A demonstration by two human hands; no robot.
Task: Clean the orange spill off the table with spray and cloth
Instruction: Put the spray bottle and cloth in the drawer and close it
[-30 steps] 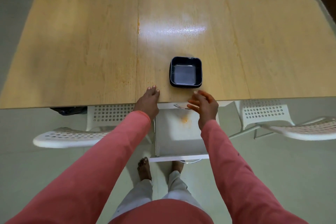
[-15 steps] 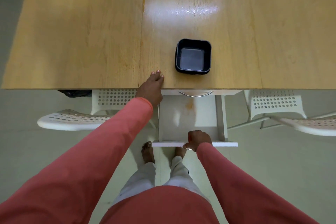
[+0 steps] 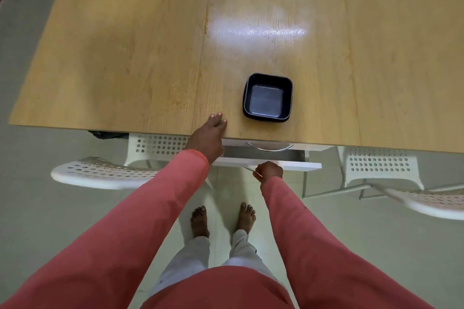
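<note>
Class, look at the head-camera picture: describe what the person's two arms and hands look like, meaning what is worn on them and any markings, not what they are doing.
Both arms wear long, plain salmon-pink sleeves: the left sleeve and the right sleeve each end at the wrist in a snug cuff. The left hand and right hand are bare: no gloves, and no rings, watch or bracelet can be seen. The fabric shows no logo or pattern.

Long salmon-pink sleeves (image 3: 160, 208), matching pink top, pale grey trousers (image 3: 185, 261), bare feet (image 3: 199, 221).
</note>
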